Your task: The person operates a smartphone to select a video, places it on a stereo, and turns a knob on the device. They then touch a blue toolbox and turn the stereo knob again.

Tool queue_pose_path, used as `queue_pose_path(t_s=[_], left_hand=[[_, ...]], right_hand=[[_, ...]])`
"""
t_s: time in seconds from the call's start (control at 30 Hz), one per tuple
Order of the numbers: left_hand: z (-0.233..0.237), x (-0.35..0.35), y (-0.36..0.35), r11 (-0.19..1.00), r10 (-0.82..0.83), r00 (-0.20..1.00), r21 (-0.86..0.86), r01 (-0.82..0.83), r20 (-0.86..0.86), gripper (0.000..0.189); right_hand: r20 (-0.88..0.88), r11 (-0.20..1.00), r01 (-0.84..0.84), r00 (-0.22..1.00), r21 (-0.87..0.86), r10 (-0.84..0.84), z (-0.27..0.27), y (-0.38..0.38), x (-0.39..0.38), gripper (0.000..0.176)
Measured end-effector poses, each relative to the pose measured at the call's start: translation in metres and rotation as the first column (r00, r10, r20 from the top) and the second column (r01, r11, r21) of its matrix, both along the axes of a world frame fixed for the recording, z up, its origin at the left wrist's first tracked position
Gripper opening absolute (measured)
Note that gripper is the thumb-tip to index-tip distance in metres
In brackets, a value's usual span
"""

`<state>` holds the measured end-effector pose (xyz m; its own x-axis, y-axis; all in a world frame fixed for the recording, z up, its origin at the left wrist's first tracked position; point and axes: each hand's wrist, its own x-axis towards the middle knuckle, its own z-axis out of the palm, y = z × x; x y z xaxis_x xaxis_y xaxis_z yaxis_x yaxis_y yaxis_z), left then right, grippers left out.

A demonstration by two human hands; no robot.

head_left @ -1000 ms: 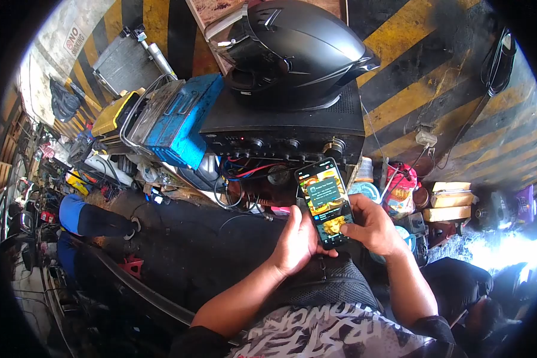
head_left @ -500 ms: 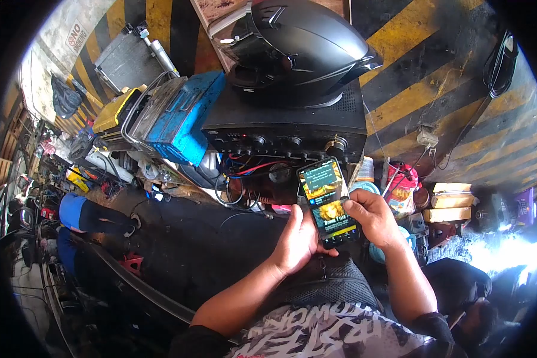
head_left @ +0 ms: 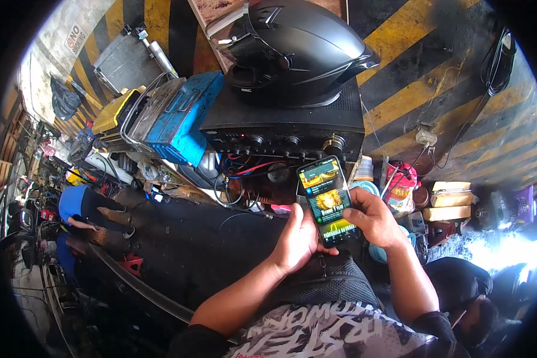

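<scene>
A smartphone point(head_left: 329, 200) with a lit, colourful screen is held upright in front of me by both hands. My left hand point(head_left: 295, 238) wraps its lower left edge from below. My right hand point(head_left: 375, 219) grips the right edge, with the thumb resting on the screen. Behind the phone stands a black amplifier point(head_left: 286, 125) with knobs and red and blue wires beneath it. A matte black motorcycle helmet point(head_left: 292, 51) rests on top of the amplifier.
A blue metal toolbox point(head_left: 182, 119) and a yellow case point(head_left: 114, 112) lie left of the amplifier. A yellow-and-black striped wall point(head_left: 435, 77) rises behind. Another person in blue point(head_left: 80, 206) bends at far left. Boxes point(head_left: 450, 203) and bags sit at right.
The content on the phone screen has scrolled. The person in blue at far left has shifted, an arm now showing. My hands stay almost where they were.
</scene>
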<state>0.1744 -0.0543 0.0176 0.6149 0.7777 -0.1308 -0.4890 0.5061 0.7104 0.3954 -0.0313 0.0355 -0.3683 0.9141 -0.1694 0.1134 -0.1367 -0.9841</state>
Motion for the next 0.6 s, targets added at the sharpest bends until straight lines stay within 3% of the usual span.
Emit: queue_pose_path(t_s=[0.1,0.2,0.6], left_hand=[[0.0009,0.0001,-0.0006,1.000,0.000,1.000,-0.010,0.000,-0.007,0.098],[-0.0030,-0.0003,0.0002,1.000,-0.012,1.000,-0.014,0.012,0.009,0.097],[-0.0037,-0.0031,-0.0024,1.000,-0.019,1.000,-0.003,0.019,-0.001,0.098]], right_hand=[[-0.073,0.995,0.037,0.997,0.090,-0.030,-0.0019,-0.0061,-0.0034,0.034],[-0.109,0.996,0.043,0.993,0.072,-0.035,-0.0014,-0.0056,-0.0042,0.035],[-0.057,0.996,0.047,0.997,0.082,-0.042,-0.0018,-0.0066,-0.0045,0.037]])
